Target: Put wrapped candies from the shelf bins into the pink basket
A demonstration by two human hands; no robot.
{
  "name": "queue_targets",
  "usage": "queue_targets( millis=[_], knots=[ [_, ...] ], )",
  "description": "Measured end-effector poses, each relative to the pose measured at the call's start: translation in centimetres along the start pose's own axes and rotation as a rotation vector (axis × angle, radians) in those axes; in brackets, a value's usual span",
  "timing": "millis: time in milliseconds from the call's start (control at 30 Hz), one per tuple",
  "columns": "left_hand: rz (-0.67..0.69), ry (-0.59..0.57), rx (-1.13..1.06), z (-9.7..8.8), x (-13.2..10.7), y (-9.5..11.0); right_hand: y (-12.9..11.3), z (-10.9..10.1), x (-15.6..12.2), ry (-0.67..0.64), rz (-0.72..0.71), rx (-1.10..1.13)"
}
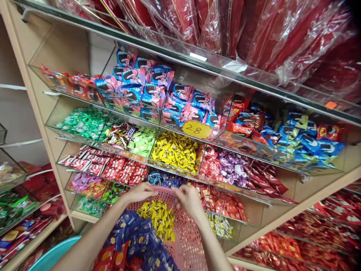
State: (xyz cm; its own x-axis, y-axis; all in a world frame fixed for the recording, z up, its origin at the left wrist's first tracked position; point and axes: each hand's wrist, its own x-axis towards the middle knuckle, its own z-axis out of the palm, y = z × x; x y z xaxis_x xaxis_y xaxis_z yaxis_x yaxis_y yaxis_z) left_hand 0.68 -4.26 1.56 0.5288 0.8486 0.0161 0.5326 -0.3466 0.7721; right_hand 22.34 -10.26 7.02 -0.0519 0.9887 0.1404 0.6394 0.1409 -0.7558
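Observation:
A pink perforated plastic basket [187, 241] is tilted in front of the shelves, its far rim between my two hands. My left hand [141, 192] is closed on that rim on the left, fingers over the edge. A short way to the right, my right hand [188, 200] pinches the same rim, thumb on the inside. In the basket lie yellow-wrapped candies [158, 218] near the far wall, dark blue packets [141, 241] in the middle and red packets [113, 258] nearest me.
Clear-fronted shelf bins hold yellow candies [176, 152], green candies [84, 122], purple candies [232, 167] and blue-pink cookie packs [158, 84]. A yellow "28" sign [196, 129] hangs on the front. Red bags in clear wrap [225, 26] fill the top. A turquoise tub [56, 254] stands lower left.

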Motion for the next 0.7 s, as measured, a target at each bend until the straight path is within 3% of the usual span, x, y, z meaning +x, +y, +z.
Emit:
queue_targets(
  millis=[100,167,233,400,700],
  knots=[
    [-0.013,0.006,-0.017,0.1,0.1,-0.1,-4.4,-2.6,2.9,0.196,-0.172,-0.091],
    [-0.023,0.007,-0.023,0.1,0.2,-0.1,-5.9,-3.3,5.3,0.322,-0.188,-0.225],
    [-0.033,0.007,-0.024,0.1,0.2,-0.1,-6.5,-3.2,7.5,0.363,-0.166,-0.341],
    [-0.054,0.010,-0.014,0.1,0.5,-0.5,-6.8,-1.7,10.2,0.354,-0.101,-0.489],
    [-0.085,0.011,0.000,0.1,0.7,-0.9,-6.5,-1.0,11.9,0.314,-0.015,-0.465]
  ],
)
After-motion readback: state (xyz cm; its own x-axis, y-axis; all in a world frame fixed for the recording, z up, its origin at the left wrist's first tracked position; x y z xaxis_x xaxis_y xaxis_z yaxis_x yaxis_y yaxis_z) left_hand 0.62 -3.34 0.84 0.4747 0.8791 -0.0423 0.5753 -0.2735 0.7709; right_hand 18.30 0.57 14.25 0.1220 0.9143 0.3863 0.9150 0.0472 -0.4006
